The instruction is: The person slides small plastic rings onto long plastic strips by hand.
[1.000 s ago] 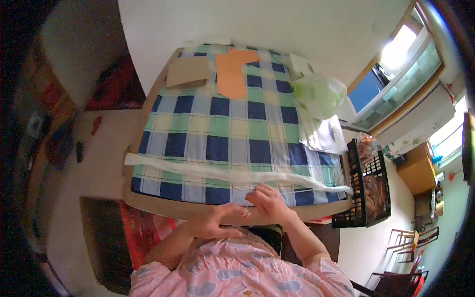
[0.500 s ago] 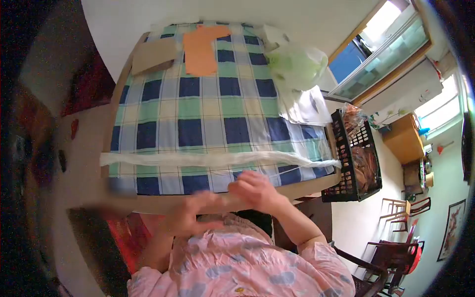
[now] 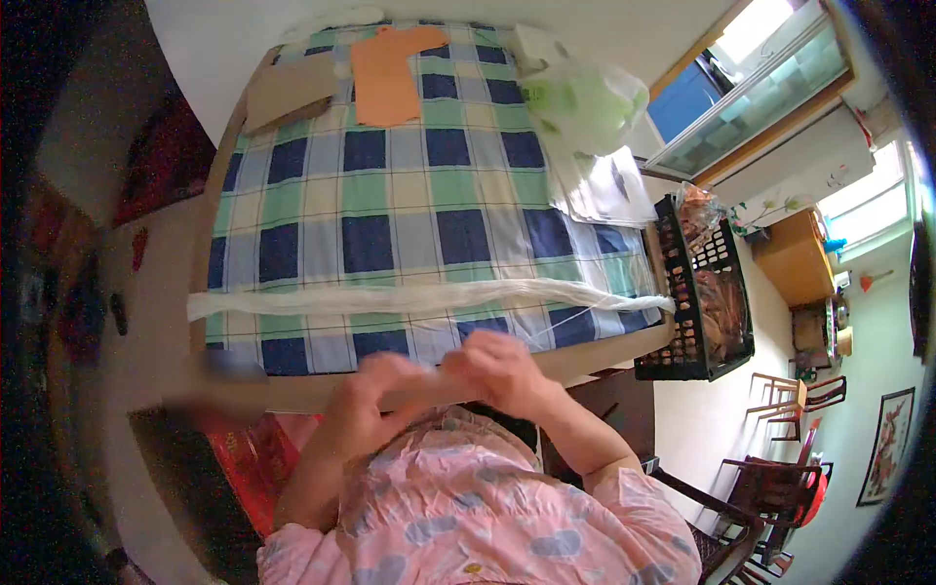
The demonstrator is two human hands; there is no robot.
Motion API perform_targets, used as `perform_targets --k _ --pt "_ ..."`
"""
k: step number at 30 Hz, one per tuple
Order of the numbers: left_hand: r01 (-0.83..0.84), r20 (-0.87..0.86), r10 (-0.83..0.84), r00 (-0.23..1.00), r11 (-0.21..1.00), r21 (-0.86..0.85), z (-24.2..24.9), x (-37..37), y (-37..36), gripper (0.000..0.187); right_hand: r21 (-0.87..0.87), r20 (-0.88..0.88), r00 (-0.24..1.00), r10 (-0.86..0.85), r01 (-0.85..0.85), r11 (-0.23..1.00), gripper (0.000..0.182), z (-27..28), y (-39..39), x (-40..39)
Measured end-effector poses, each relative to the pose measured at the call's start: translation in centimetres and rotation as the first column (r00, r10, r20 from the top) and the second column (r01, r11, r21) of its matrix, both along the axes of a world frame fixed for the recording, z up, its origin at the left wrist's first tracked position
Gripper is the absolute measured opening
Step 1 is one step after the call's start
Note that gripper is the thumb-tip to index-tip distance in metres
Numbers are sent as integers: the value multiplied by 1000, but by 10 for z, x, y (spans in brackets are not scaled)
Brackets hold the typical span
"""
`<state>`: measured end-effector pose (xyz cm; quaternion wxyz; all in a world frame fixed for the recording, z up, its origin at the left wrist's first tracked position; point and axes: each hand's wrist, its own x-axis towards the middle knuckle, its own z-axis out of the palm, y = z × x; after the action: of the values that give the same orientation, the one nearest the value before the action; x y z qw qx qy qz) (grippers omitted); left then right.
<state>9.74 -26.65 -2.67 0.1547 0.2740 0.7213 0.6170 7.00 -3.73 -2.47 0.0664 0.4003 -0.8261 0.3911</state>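
Note:
A long bundle of white threads (image 3: 419, 297) stretches across the near part of a checked cloth (image 3: 390, 239). From its right end a thin white thread (image 3: 565, 322) slants down toward my right hand (image 3: 492, 369). That hand is closed in a pinch at the table's near edge, apparently with the thread in its fingers. Close beside it, in front of my body, is my left hand (image 3: 380, 385). Motion smears its fingers, so I cannot make out whether it holds anything.
At the far left of the table lie a brown cardboard piece (image 3: 291, 93) and an orange cutout (image 3: 385, 78). A plastic bag (image 3: 590, 102) and white sheets (image 3: 604, 190) sit at the far right. A black crate (image 3: 697, 292) with wrapped brown items stands against the right edge.
My left hand has risen slightly and come closer to my right hand, which stays pinched. The table appears shifted a little up and left as the camera view moved.

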Motion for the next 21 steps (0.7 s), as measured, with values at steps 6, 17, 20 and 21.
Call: perform_targets --k 6,17,20,21 --pt "-145 -39 147 988 988 55 -5 4 10 38 -46 108 990 88 -83 995 24 -9 -7 12" --pt "-117 89 101 991 974 193 -17 8 19 35 -89 184 974 -132 151 985 17 -10 -1 5" --pt "-237 -269 241 932 970 49 -9 -3 28 32 -88 191 978 -85 104 991 13 -21 -7 16" --pt "-331 -503 242 830 939 -95 -7 -7 29 31 -97 187 980 -71 90 991 13 -22 -9 18"
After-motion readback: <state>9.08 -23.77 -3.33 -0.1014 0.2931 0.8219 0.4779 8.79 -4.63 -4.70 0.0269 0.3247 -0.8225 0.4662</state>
